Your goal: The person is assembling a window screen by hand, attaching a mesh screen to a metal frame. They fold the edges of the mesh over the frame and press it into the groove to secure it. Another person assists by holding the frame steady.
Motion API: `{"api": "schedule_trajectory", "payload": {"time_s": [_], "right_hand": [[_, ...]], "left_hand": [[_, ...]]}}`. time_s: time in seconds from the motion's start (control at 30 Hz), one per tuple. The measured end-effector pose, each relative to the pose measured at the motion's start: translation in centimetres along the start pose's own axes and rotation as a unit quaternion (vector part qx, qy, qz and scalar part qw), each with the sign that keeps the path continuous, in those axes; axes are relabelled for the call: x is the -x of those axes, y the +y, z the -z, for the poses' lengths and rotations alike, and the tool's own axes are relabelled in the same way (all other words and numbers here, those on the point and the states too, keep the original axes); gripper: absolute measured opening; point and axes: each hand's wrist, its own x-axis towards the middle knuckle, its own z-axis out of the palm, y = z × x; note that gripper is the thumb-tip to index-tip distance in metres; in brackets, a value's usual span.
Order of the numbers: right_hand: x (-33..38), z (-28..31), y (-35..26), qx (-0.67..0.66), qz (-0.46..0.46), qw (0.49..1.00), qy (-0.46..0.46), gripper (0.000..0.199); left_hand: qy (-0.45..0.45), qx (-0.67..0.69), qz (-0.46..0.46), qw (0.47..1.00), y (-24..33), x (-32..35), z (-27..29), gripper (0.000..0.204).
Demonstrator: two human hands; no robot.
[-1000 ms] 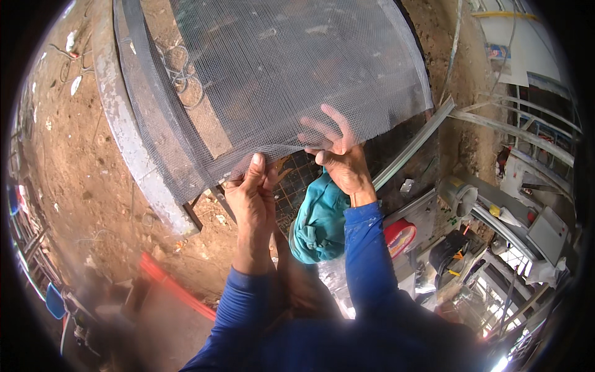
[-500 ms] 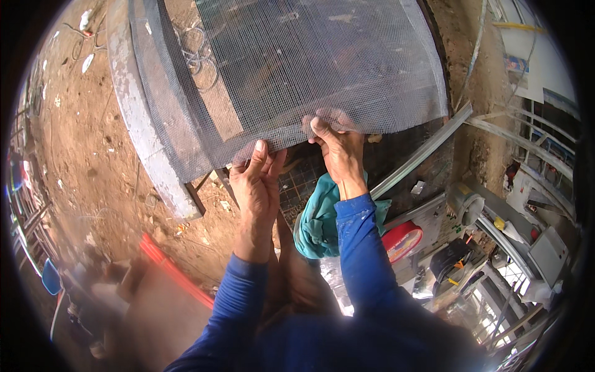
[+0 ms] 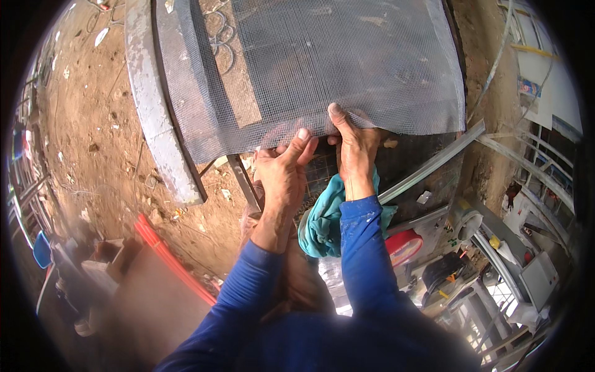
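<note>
— While I've got both hands up at the near edge of this grey wire mesh sheet (image 3: 334, 68), where does it lie from you?

— It spreads away from my hands toward twelve o'clock, draped over the grey concrete slab (image 3: 149, 105) and the dark frame under it. Its near edge, the long run I'm working along, goes from about nine to three o'clock across my knuckles.

— And the grip?

— My left hand (image 3: 282, 177) is closed, thumb pressed up onto the mesh edge with the fingers curled beneath it. My right hand (image 3: 354, 146) pinches the same edge just toward three o'clock, index finger on top, the rest folded under. The two hands are nearly touching.

— Which is nearer the free corner?

— The right; the mesh corner hangs off toward three o'clock, well apart from it. A teal cloth (image 3: 322, 223) hangs below my wrists at six o'clock.
</note>
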Motion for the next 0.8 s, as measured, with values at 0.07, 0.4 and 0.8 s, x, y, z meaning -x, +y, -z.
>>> {"api": "schedule_trajectory", "payload": {"time_s": [0.07, 0.4, 0.8], "right_hand": [[0.1, -0.3, -0.2, -0.006, 0.008, 1.000, 0.003, 0.045], [0.1, -0.9, 0.7, 0.007, 0.020, 0.999, 0.043, 0.031], [0.3, 2.8, -0.8, -0.055, -0.061, 0.981, -0.177, 0.068]], "left_hand": [[0.016, -0.023, 0.020, 0.999, -0.1, -0.2, -0.1, 0.034], [0.072, 0.016, -0.003, 0.997, -1.2, 0.0, -0.8, 0.022], [0.107, 0.057, -0.012, 0.993, -1.5, -0.1, -1.5, 0.027]]}}
